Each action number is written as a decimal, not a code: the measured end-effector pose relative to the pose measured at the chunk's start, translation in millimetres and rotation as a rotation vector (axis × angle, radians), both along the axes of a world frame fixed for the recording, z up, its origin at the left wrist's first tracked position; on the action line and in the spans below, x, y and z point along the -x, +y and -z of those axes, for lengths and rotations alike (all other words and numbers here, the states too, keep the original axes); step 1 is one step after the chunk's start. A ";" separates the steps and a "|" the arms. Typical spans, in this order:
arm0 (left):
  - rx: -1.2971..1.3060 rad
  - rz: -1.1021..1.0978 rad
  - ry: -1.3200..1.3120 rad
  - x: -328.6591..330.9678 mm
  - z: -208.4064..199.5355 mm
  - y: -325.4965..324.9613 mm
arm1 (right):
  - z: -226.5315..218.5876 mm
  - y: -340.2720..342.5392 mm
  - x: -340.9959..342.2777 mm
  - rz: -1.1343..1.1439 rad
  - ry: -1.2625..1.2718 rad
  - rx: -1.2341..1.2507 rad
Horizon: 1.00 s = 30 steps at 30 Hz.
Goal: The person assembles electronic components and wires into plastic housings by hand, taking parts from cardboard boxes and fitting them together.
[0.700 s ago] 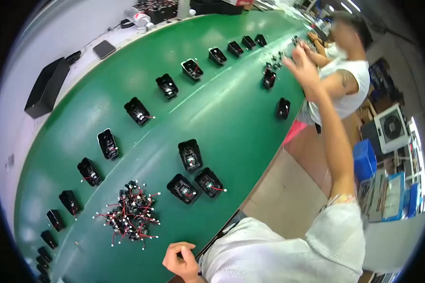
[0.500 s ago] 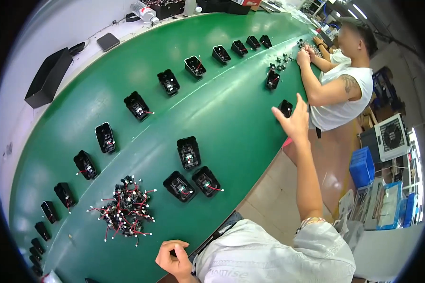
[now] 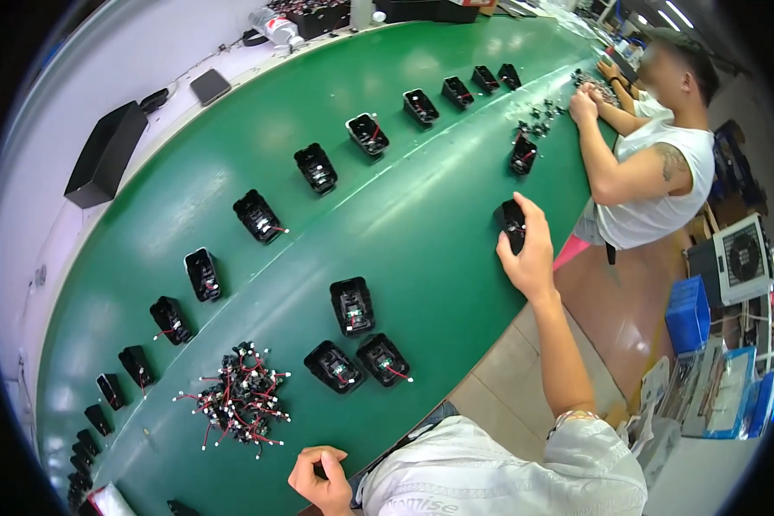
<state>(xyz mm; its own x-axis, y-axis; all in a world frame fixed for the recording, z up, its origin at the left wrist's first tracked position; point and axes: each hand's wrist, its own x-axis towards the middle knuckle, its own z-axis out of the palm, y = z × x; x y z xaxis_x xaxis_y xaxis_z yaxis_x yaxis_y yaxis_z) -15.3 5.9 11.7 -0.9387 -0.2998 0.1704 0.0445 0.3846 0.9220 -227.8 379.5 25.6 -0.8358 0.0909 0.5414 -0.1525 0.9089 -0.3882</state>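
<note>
My right hand (image 3: 529,254) reaches far over the table's right side, thumb and fingers around a small black plastic housing (image 3: 509,217). Close to the near table edge, my left hand (image 3: 322,477) is curled closed; whatever lies inside the fingers is hidden. Three open black housings with boards and wires inside stand grouped in front of me, one of them the rear housing (image 3: 353,306). Left of them lies a tangled pile of small black parts with red wires and white connectors (image 3: 242,396). Beyond my right hand sits another housing (image 3: 523,157).
A long curved row of black housings (image 3: 260,217) runs across the green table (image 3: 439,258). At the right a co-worker (image 3: 654,163) handles small parts beside loose wired pieces (image 3: 537,119). A black bin (image 3: 105,155) and a plastic bottle (image 3: 275,27) stand along the back ledge.
My right hand, open and spread before, has closed around the black housing. The whole view has shifted slightly; my left hand stays curled near the table edge.
</note>
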 end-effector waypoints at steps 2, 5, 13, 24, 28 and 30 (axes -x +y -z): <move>0.049 -0.025 -0.039 -3.7 -9.7 -5.4 | 6.9 -8.8 16.8 -0.007 0.022 0.038; -0.017 -0.026 -0.030 -6.0 -15.7 -6.3 | 14.4 4.6 28.6 -0.070 0.033 0.085; 0.327 -0.551 0.108 -40.8 -45.0 -94.5 | -3.0 -3.6 -11.8 0.057 0.157 0.046; 0.764 -0.927 -0.400 -98.3 -7.2 -222.8 | -50.1 -264.1 -136.8 -1.219 -0.445 0.413; 0.681 -0.885 -0.188 -109.1 -6.2 -182.2 | -34.8 -300.6 -134.0 -1.155 -0.441 0.407; 0.554 -0.795 -0.109 -94.8 -8.8 -153.8 | -31.9 -299.4 -127.3 -1.025 -0.385 0.412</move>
